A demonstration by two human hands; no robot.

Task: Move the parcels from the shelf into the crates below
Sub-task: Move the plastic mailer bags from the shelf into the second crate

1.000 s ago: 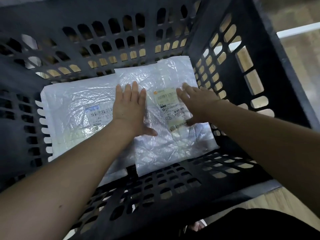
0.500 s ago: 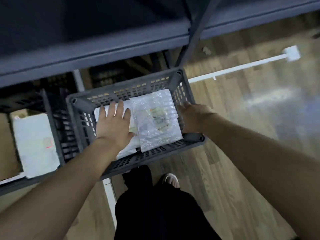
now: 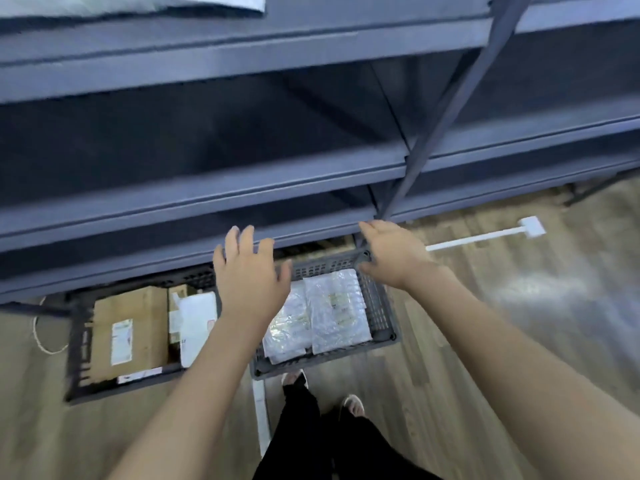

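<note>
Two clear plastic parcels (image 3: pixel 332 311) lie side by side in the grey slotted crate (image 3: pixel 381 313) on the floor under the shelf. My left hand (image 3: pixel 251 275) hovers above that crate's left side, fingers spread and empty. Above the crate's back right corner my right hand (image 3: pixel 393 252) is raised, fingers straight, holding nothing. A second dark crate (image 3: pixel 78 344) to the left holds a cardboard box (image 3: pixel 138 327) and a white parcel (image 3: pixel 199 323). On the top shelf at the upper left a pale parcel (image 3: pixel 138 3) shows, cut off by the frame edge.
The grey metal shelf unit (image 3: pixel 242 188) spans the upper frame, with an upright post (image 3: pixel 443 116) right of centre. The floor is wooden, with a white strip (image 3: pixel 485 235) at right and a white cord (image 3: pixel 38 334) at left. My legs and shoes (image 3: pixel 294 379) stand just before the crates.
Both hands have left the parcels and risen out of the crate. The view has pulled back and up, bringing the shelves and the second crate into sight.
</note>
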